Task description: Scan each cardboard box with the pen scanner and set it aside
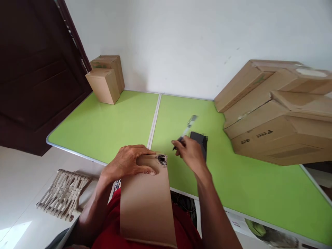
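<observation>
My left hand lies across the top end of a brown cardboard box that leans on the table's near edge and rests against my lap. A black scribbled mark sits at the box's top right corner. My right hand is closed on a marker pen, blurred by motion, its cap end pointing up and away. It hovers just right of the box, above the green table. A small black object lies on the table behind my right hand.
Two small cardboard boxes stand at the table's far left corner. A stack of large cardboard boxes fills the right side. A dark wooden door is at left. A woven stool stands on the floor at left.
</observation>
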The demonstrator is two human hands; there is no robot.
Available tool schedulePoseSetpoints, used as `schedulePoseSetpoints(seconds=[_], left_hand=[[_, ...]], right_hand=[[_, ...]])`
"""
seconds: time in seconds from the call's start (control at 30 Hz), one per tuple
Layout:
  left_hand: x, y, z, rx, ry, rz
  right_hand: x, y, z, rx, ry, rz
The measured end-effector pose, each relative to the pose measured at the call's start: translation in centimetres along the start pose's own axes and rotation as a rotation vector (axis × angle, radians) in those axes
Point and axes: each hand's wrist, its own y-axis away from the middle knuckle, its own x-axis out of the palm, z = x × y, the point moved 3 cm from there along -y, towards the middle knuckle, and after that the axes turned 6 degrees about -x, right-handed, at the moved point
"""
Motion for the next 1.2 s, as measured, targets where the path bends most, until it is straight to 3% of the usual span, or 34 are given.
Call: schedulePoseSetpoints(seconds=[0.17,0.47,0.6,0.77,0.9,1.2], left_hand=[[0.0,0.1,0.1,-0.035,0.003,-0.002],[0.1,0.2,0.7,-0.035,0.019,-0.003],[0.1,0.3,0.8,-0.024,0.041,-0.003],[0.1,0.0,0.8,-0.037,0.029,0.000],[0.0,-0.1,0.8,-0.056,0.016,0.003],[0.0,0.0,0.8,-0.039,0.019,-0.011]], right_hand=[[1.9,-3.9,0.2,0.133,0.259,0.054],[2.0,-3.6,0.8,0.231,0.373,0.092],[0.8,-1.9,1.2,0.230,0.388,0.005],[-1.8,1.8,-1.0,0.354,0.435,-0.241],[-2.1,2.9,-3.4,0.464,0.378,-0.249],[-1.8,1.5,-6.3,0.469,0.018,-0.315]])
